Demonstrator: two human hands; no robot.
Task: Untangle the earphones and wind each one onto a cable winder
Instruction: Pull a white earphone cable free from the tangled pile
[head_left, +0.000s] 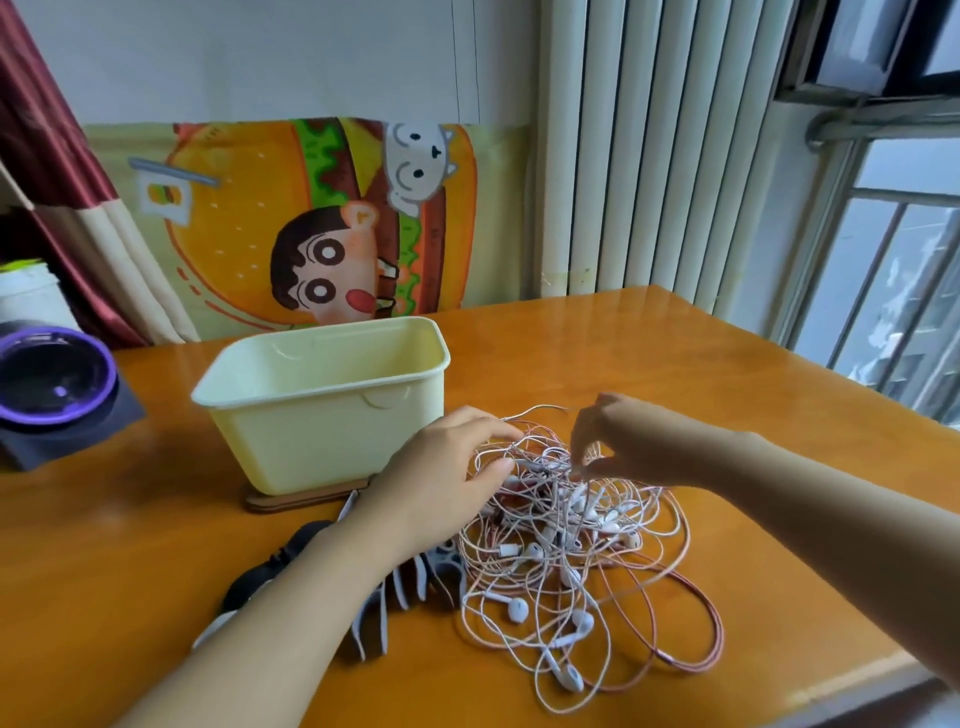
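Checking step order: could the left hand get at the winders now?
Probably yes: the winders lie on the table right under that arm, beside the tangle; the left hand only needs to draw back.

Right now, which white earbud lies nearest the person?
The earbud at the near edge of the tangle, among loose white loops; every other bud lies farther away, deeper in the heap.
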